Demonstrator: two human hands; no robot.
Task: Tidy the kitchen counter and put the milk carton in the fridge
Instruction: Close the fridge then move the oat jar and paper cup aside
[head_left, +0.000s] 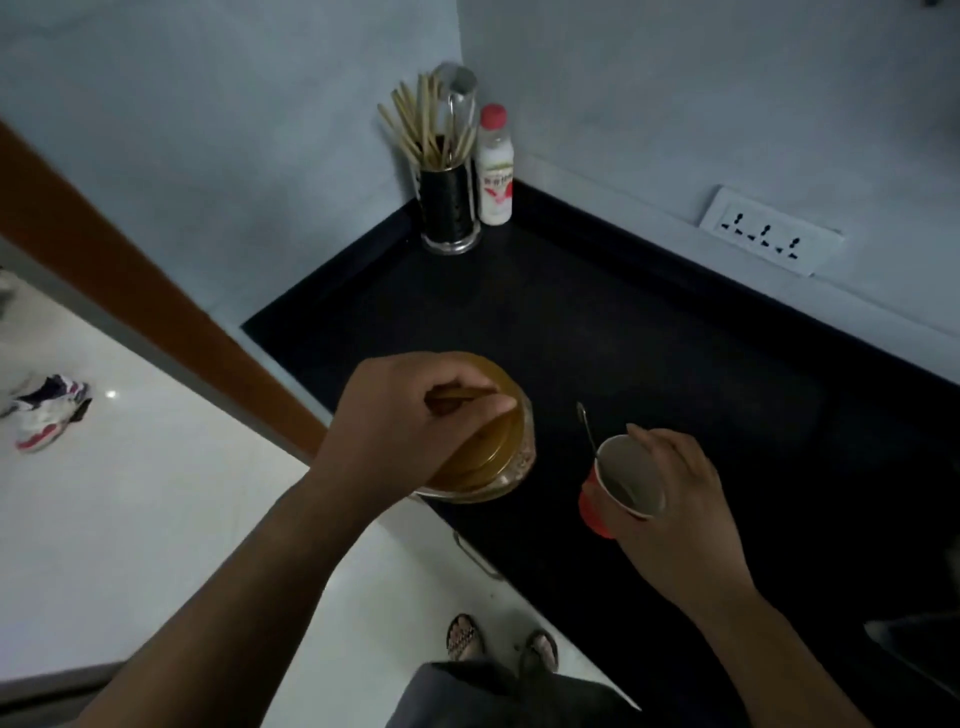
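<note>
The left hand (410, 415) lies on top of the jar (519, 467), fingers curled around its round amber lid (488, 457). The jar is clear-walled, holds something grainy, and stands upright at the front-left edge of the dark, matt desk (623, 338). Just to its right, the right hand (680, 499) wraps around a red paper cup (623, 493) with its mouth up; I cannot tell whether the cup touches the desk. A thin metal spoon (587, 426) leans out of the cup, its handle pointing away towards the far corner. There a perforated holder (449, 213) of chopsticks (421, 124) stands beside a white, red-capped bottle (496, 176).
</note>
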